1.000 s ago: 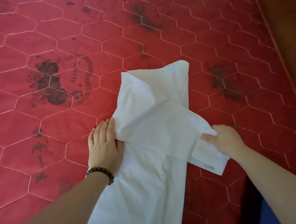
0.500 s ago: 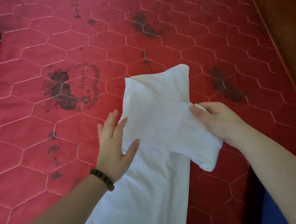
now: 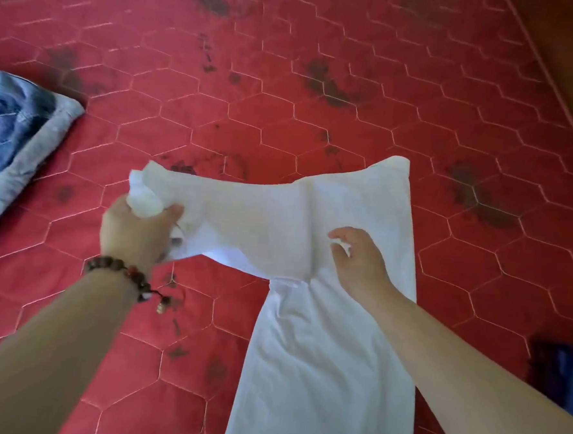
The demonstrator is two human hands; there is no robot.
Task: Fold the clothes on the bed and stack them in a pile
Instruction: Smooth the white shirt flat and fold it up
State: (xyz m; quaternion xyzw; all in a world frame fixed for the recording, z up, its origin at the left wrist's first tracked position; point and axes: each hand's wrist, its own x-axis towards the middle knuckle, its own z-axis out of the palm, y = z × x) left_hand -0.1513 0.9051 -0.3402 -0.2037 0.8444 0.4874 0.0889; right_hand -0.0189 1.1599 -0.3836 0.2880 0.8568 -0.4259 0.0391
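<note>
One white shirt (image 3: 324, 336), two hands (image 3: 136, 231), three garments total.

Two bare forearms, no sleeves in view.
Left wrist carries a bracelet (image 3: 130, 274) of round dark brown beads, a few reddish ones among them, with a small pale charm dangling. Right wrist and both hands unadorned.

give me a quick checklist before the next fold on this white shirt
1. Left hand grips the sleeve end: ok.
2. Right hand rests on the white shirt at the fold line: ok.
3. Sleeve pulled out flat: not ok, it is lifted and bunched in the grip.
4. Shirt body smooth: not ok, creases below the right hand.
5. Room on the red mattress around it: ok.
6. Pile ready: cannot tell; only blue denim lies at the left edge.
</note>
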